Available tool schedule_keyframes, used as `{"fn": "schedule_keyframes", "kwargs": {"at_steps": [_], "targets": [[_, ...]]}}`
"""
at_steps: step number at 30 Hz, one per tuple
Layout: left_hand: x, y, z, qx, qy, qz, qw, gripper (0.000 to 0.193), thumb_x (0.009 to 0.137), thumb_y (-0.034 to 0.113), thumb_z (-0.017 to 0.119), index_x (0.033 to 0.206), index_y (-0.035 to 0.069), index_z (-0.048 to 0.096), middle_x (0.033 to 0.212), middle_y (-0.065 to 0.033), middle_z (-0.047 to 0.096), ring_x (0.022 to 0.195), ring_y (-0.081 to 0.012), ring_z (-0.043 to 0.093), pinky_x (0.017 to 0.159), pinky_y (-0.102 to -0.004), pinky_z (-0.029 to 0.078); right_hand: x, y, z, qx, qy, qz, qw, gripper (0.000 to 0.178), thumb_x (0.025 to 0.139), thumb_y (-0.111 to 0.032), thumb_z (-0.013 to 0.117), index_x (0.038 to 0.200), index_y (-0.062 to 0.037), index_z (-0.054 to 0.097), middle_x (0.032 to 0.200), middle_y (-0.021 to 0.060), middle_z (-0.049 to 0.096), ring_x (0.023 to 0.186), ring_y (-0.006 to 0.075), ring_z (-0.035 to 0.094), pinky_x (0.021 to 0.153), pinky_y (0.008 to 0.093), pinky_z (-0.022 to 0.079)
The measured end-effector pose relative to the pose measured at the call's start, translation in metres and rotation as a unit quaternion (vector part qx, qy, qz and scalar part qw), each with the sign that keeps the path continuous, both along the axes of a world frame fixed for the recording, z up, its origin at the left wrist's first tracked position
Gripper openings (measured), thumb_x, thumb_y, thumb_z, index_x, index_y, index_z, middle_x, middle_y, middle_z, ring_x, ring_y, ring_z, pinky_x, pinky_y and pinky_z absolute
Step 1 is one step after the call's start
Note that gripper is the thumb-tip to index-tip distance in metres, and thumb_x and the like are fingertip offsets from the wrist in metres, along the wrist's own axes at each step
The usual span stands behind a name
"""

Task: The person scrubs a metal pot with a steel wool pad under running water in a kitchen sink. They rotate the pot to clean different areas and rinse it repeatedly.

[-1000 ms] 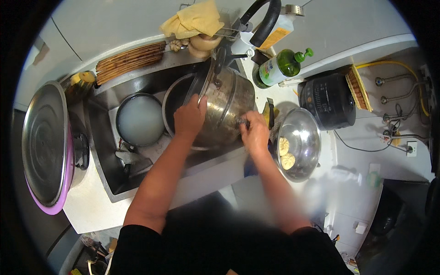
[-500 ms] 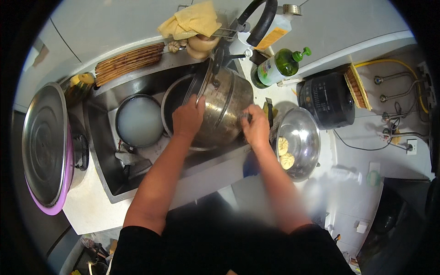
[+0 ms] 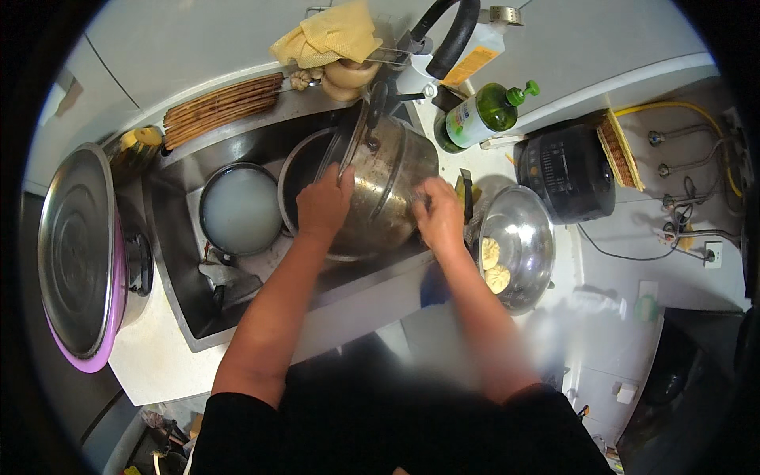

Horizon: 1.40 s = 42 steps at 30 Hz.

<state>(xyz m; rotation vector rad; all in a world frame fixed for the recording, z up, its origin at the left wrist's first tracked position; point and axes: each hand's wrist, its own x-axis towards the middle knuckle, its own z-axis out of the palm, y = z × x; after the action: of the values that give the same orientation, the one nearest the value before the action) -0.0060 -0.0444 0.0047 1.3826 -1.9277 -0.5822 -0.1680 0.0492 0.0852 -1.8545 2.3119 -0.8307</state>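
While both bare hands worked at the centre of the frame, the large, dull-silver, stained steel pot (image 3: 398, 170) lay tipped on its side over the grey metal sink (image 3: 169, 245), partly covering a round, dark-insided metal vessel (image 3: 298, 174). Its mouth faced the left of the frame, its base the right, so the axis from mouth to base ran roughly crosswise, dipping a little rightward. One curved black handle (image 3: 378, 104) stood near the top of its rim.

The left hand (image 3: 321, 207) clasped the rim, thumb on the outer wall and fingers curled out of sight inside. The right hand (image 3: 440, 215) met the pot's side near the base with bent fingers; whether they pinched something (a small greyish patch showed there, too unclear to name) I could not tell. The pot's interior and underside were hidden, the black curved faucet neck (image 3: 457, 51) was cut by the upper edge, and a pale blur veiled the right forearm (image 3: 483, 324).
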Motion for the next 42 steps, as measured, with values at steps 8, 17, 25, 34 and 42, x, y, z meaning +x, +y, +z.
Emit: {"fn": "schedule_keyframes", "kwargs": {"at_steps": [8, 17, 25, 34, 42], "targets": [[0.002, 0.002, 0.011, 0.013, 0.001, -0.007, 1.0, 0.036, 0.094, 0.041, 0.048, 0.092, 0.009, 0.062, 0.063, -0.0201, 0.062, 0.061, -0.0404, 0.062, 0.057, -0.0503, 0.05, -0.006, -0.004, 0.005, 0.003, -0.012, 0.004, 1.0, 0.019, 0.069, -0.001, 0.065, 0.085, -0.0049, 0.057, 0.089, 0.013, 0.058, 0.091, 0.0352, 0.056, 0.079, 0.0411, 0.046], [-0.001, -0.001, 0.01, 0.023, 0.008, -0.011, 1.0, 0.035, 0.093, 0.042, 0.049, 0.086, 0.009, 0.06, 0.064, -0.0202, 0.062, 0.061, -0.0412, 0.061, 0.057, -0.0515, 0.049, 0.009, -0.031, 0.01, -0.011, 0.041, 0.01, 0.999, 0.02, 0.068, 0.0, 0.065, 0.085, -0.0052, 0.056, 0.088, 0.0129, 0.057, 0.088, 0.0349, 0.055, 0.077, 0.0428, 0.045], [0.003, 0.002, 0.009, 0.036, -0.006, -0.021, 0.999, 0.035, 0.092, 0.042, 0.05, 0.086, 0.009, 0.06, 0.063, -0.0197, 0.062, 0.06, -0.0404, 0.061, 0.055, -0.0501, 0.049, -0.003, 0.016, 0.002, 0.024, 0.049, -0.006, 0.998, 0.018, 0.069, 0.0, 0.065, 0.085, -0.0044, 0.056, 0.087, 0.0133, 0.057, 0.089, 0.0353, 0.054, 0.077, 0.0414, 0.045], [0.003, 0.001, 0.015, 0.021, 0.003, -0.016, 1.0, 0.035, 0.093, 0.038, 0.052, 0.091, 0.005, 0.063, 0.063, -0.0207, 0.06, 0.059, -0.0411, 0.059, 0.053, -0.0501, 0.046, 0.01, -0.037, 0.005, -0.024, 0.067, 0.007, 0.997, 0.017, 0.07, 0.0, 0.064, 0.084, -0.0032, 0.054, 0.087, 0.0147, 0.056, 0.087, 0.0361, 0.053, 0.076, 0.0434, 0.044], [0.006, -0.004, 0.012, 0.026, 0.037, -0.044, 0.998, 0.033, 0.097, 0.033, 0.043, 0.084, 0.006, 0.056, 0.066, -0.0204, 0.06, 0.062, -0.0421, 0.058, 0.055, -0.051, 0.045, 0.055, -0.019, -0.008, -0.056, 0.03, 0.026, 0.998, 0.016, 0.071, 0.0, 0.064, 0.085, -0.0044, 0.058, 0.089, 0.0132, 0.057, 0.087, 0.0355, 0.054, 0.076, 0.0424, 0.046]]}}
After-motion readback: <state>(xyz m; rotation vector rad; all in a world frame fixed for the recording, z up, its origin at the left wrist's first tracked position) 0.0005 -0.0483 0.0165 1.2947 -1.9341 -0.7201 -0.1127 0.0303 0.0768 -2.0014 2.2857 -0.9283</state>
